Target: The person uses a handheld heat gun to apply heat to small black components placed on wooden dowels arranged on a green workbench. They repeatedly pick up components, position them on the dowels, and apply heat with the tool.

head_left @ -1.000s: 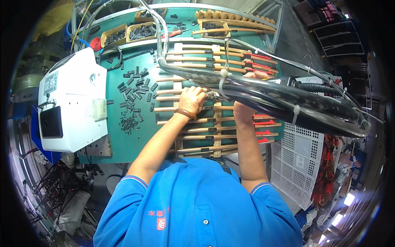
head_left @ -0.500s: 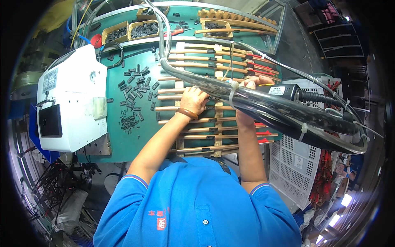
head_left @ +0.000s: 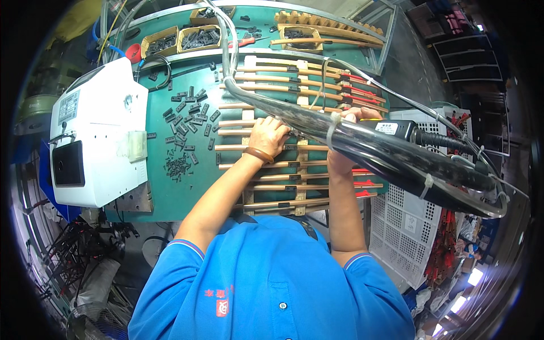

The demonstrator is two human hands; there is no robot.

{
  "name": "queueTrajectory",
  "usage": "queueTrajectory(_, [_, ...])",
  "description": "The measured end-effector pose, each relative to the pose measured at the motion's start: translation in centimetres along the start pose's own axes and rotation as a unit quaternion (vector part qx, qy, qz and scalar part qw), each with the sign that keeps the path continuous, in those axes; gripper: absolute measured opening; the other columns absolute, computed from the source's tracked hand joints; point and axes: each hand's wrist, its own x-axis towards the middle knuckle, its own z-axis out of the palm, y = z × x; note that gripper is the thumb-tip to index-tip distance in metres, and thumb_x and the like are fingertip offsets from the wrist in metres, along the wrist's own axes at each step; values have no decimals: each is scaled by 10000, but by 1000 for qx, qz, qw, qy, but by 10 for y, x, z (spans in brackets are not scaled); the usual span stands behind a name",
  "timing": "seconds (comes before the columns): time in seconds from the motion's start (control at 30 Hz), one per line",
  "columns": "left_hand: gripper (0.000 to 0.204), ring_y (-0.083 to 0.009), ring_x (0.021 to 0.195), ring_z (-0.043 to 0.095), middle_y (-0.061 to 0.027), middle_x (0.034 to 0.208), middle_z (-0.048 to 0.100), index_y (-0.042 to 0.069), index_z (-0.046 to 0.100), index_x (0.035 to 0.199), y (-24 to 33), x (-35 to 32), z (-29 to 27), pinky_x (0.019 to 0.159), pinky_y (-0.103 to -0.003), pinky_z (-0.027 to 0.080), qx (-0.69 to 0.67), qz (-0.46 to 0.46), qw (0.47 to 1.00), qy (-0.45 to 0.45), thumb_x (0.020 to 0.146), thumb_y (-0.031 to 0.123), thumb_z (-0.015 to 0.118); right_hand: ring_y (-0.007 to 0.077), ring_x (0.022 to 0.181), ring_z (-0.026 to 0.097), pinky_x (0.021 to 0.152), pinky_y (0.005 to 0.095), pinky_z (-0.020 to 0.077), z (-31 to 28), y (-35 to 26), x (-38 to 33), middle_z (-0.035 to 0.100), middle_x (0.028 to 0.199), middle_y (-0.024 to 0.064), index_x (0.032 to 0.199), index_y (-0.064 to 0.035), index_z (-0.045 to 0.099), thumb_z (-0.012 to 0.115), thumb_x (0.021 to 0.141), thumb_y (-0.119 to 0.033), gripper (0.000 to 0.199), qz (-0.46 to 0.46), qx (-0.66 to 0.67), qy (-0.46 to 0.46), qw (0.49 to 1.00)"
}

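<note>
Resting on the wooden rod rack (head_left: 300, 141), both hands work mid-bench. Left hand (head_left: 267, 137) lies knuckles-up, fingers curled down onto a tan rod (head_left: 232, 147) w/ a brown band at the wrist; grip looks closed on the rod but fingertips are hidden, so can't tell for sure. Right hand (head_left: 347, 141) sits just beside it, mostly hidden behind a thick grey hose (head_left: 368, 144); its grip can't be read. Rods run left-right, long axis across the bench, parallel, red-tipped at the right end, crossed by pale upright slats. Rods look like smooth wood, round, thin. Bench top (head_left: 164, 187) is green, matte. Small black clips (head_left: 187, 113) lie scattered left of the rack; white boxy machine (head_left: 93, 136) further left. White plastic lattice crate (head_left: 408, 226) sits to the right.
</note>
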Motion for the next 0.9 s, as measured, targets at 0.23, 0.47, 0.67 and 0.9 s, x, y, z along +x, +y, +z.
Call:
queueTrajectory(0.23, [193,-228,910,545,-36,920,596,127,653,869,13,8,-18,772,-377,400,71,24,997,16,693,168,721,105,778,540,753,266,491,-11,1,-2,548,849,45,1082,-45,422,567,892,-33,239,16,-28,4,999])
queueTrajectory(0.47, [181,-217,887,548,-19,925,597,125,656,864,16,7,-17,770,-363,406,8,-14,999,42,694,153,712,118,885,533,816,272,474,-12,-5,-6,514,984,55,1112,13,459,673,841,-392,532,15,-21,15,1000])
queueTrajectory(0.67, [181,-218,882,547,-13,922,593,132,653,861,15,7,-13,767,-363,408,-31,-29,999,33,692,152,714,125,875,544,817,272,488,-2,-9,-8,521,1005,72,1100,15,477,642,873,-154,328,24,4,31,999])
queueTrajectory(0.9, [264,-207,889,555,-1,953,600,146,650,917,-6,-1,6,755,-360,397,-23,6,999,46,671,182,742,148,860,551,804,302,485,-6,-3,-5,533,1019,98,1092,10,463,622,837,-63,310,7,82,15,996])
